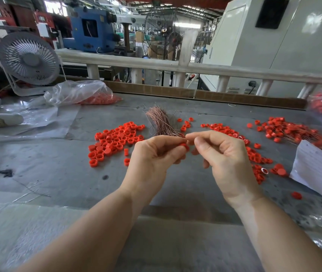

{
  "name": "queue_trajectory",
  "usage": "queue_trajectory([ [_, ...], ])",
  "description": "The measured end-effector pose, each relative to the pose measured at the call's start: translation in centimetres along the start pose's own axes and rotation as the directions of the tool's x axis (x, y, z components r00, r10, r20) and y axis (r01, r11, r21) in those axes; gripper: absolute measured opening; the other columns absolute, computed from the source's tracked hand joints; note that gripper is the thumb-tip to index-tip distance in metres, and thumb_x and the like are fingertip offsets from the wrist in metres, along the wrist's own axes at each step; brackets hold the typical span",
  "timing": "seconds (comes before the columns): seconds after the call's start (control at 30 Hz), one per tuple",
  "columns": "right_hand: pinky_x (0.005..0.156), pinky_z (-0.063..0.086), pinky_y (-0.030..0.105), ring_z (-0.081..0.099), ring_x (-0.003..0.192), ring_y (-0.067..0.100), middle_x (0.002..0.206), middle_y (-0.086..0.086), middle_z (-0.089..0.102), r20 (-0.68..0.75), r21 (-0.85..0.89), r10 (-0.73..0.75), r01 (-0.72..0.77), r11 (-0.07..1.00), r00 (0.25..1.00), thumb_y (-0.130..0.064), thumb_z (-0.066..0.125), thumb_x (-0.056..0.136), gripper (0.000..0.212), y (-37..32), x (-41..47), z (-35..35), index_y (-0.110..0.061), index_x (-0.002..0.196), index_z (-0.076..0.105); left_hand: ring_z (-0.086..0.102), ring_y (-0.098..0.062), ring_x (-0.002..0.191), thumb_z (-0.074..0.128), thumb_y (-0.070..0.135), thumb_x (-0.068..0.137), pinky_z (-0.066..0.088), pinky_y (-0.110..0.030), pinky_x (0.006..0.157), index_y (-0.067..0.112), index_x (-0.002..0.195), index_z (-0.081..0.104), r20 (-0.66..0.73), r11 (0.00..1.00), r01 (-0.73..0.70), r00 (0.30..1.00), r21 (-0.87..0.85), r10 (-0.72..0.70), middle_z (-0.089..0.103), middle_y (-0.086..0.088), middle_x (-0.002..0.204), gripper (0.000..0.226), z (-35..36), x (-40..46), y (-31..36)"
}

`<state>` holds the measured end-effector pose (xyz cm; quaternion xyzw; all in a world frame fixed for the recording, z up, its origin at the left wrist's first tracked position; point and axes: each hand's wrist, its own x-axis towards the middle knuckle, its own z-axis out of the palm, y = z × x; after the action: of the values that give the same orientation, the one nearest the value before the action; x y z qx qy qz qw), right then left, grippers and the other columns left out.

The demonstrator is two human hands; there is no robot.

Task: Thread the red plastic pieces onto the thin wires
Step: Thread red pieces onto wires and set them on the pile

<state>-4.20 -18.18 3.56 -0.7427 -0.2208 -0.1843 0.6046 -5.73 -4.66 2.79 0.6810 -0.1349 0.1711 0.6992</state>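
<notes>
Left hand (pixel 152 160) at centre, fingers curled, pinching a red plastic cap (pixel 183 146) between thumb and fingertips, raised above the table to meet the other hand. Right hand (pixel 222 154) just beside it, thumb and forefinger pinched together at the cap's edge, most likely on a single thin wire being fed in; wire itself too fine to make out.

From left to right on the grey table (pixel 58 169):

- At 10 o'clock, white desk fan (pixel 28 59) facing the worker.
- At 11 o'clock, clear plastic bag of red caps (pixel 85 94), lying on its side, mouth open toward the work.
- Just left of the hands, loose pile of red caps (pixel 115 140), probably the unthreaded supply, kept within easy reach of the left hand.
- At 12 o'clock, directly behind the hands, bundle of thin copper wires (pixel 161 121), fanned at the far end, near ends pointing toward the fingers for quick picking.
- At 2 o'clock, spread of red caps with fine wires (pixel 291 132) showing among them, seemingly finished pieces set aside.
- At 3 o'clock, white sheet of paper (pixel 317 165) at the table edge.

Threading under way, plenty of caps not yet done.
</notes>
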Motion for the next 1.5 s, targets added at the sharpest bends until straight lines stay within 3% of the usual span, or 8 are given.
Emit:
queue_trajectory([
  [0.3, 0.063, 0.044, 0.014, 0.059, 0.066, 0.001, 0.070, -0.016, 0.067, -0.011, -0.080, -0.060, 0.059, 0.995, 0.998, -0.004, 0.069, 0.081, 0.023, 0.3, 0.0, -0.1, -0.027, 0.082, 0.069, 0.065, -0.009, 0.072, 0.065, 0.020, 0.067, 0.052, -0.018, 0.068, 0.012, 0.091, 0.071, 0.128, 0.934, 0.193, 0.979, -0.301, -0.161, 0.072, -0.004, 0.077, 0.027, -0.1, 0.0, -0.5],
  [0.53, 0.058, 0.041, 0.013, 0.059, 0.067, 0.006, 0.075, -0.009, 0.069, 0.020, -0.032, 0.038, -0.037, 0.999, 0.999, -0.025, 0.067, 0.081, 0.010, 0.0, -0.2, 0.1, -0.032, 0.088, 0.068, 0.062, -0.006, 0.065, 0.063, 0.011, 0.076, 0.051, -0.016, 0.063, 0.013, 0.085, 0.069, 0.101, 0.953, 0.179, 0.982, -0.244, -0.159, 0.070, 0.002, 0.070, 0.012, -0.1, 0.0, -0.7],
  [0.67, 0.059, 0.039, 0.010, 0.051, 0.060, -0.002, 0.070, -0.016, 0.064, 0.139, -0.077, 0.098, -0.088, 0.993, 0.985, -0.048, 0.061, 0.072, 0.043, -0.1, -0.4, 0.6, -0.026, 0.109, 0.066, 0.066, -0.017, 0.077, 0.056, -0.001, 0.086, 0.055, -0.029, 0.075, 0.013, 0.085, 0.066, 0.095, 0.979, 0.128, 0.989, -0.158, -0.114, 0.070, -0.002, 0.077, 0.017, 0.3, -0.1, -0.6],
  [0.77, 0.061, 0.041, 0.010, 0.057, 0.068, -0.001, 0.074, -0.015, 0.064, 0.190, -0.089, 0.085, -0.070, 0.994, 0.978, -0.044, 0.059, 0.072, 0.043, 0.0, -0.4, 0.9, -0.021, 0.107, 0.068, 0.065, -0.024, 0.083, 0.048, -0.012, 0.087, 0.053, -0.037, 0.080, 0.011, 0.083, 0.064, 0.117, 0.996, 0.064, 0.992, -0.063, -0.056, 0.070, -0.007, 0.082, 0.028, 0.5, -0.1, -0.4],
  [0.97, 0.062, 0.041, 0.014, 0.059, 0.068, 0.004, 0.067, -0.012, 0.063, 0.181, -0.115, 0.047, -0.026, 0.993, 0.982, -0.024, 0.068, 0.081, 0.017, 0.5, -0.4, 0.8, -0.020, 0.098, 0.071, 0.061, -0.001, 0.069, 0.043, -0.020, 0.084, 0.046, -0.013, 0.061, 0.007, 0.085, 0.061, 0.126, 0.999, 0.032, 0.991, 0.030, -0.036, 0.069, 0.000, 0.080, 0.032, 0.6, -0.2, -0.4],
  [1.23, 0.058, 0.040, 0.007, 0.058, 0.062, -0.004, 0.071, -0.010, 0.065, 0.174, -0.124, 0.062, -0.041, 0.991, 0.983, -0.025, 0.062, 0.086, 0.019, 0.9, -0.5, 1.1, -0.017, 0.102, 0.069, 0.062, -0.003, 0.068, 0.051, -0.013, 0.085, 0.049, -0.015, 0.061, 0.015, 0.081, 0.064, 0.097, 0.997, 0.077, 0.992, -0.021, -0.074, 0.070, 0.007, 0.070, 0.031, 0.3, 0.0, -1.1],
  [1.33, 0.062, 0.041, 0.014, 0.061, 0.073, 0.001, 0.079, -0.012, 0.067, 0.110, -0.174, 0.103, -0.083, 0.981, 0.988, -0.045, 0.049, 0.082, 0.039, 1.1, -0.5, 1.1, -0.018, 0.103, 0.069, 0.056, -0.002, 0.060, 0.057, -0.002, 0.087, 0.047, -0.015, 0.058, 0.015, 0.084, 0.066, 0.041, 0.994, 0.109, 0.993, -0.017, -0.108, 0.067, 0.003, 0.069, 0.019, 0.2, 0.1, -1.4],
  [1.5, 0.072, 0.048, 0.038, 0.058, 0.074, 0.020, 0.078, 0.000, 0.063, 0.017, -0.372, 0.093, -0.079, 0.925, 0.996, -0.025, 0.050, 0.095, 0.024, 2.1, -0.4, 0.7, -0.010, 0.091, 0.068, 0.054, -0.001, 0.054, 0.060, 0.002, 0.086, 0.046, -0.013, 0.055, 0.019, 0.080, 0.065, -0.022, 0.979, 0.193, 0.981, 0.059, -0.192, 0.067, 0.002, 0.069, 0.019, 0.0, 0.1, -1.9],
])
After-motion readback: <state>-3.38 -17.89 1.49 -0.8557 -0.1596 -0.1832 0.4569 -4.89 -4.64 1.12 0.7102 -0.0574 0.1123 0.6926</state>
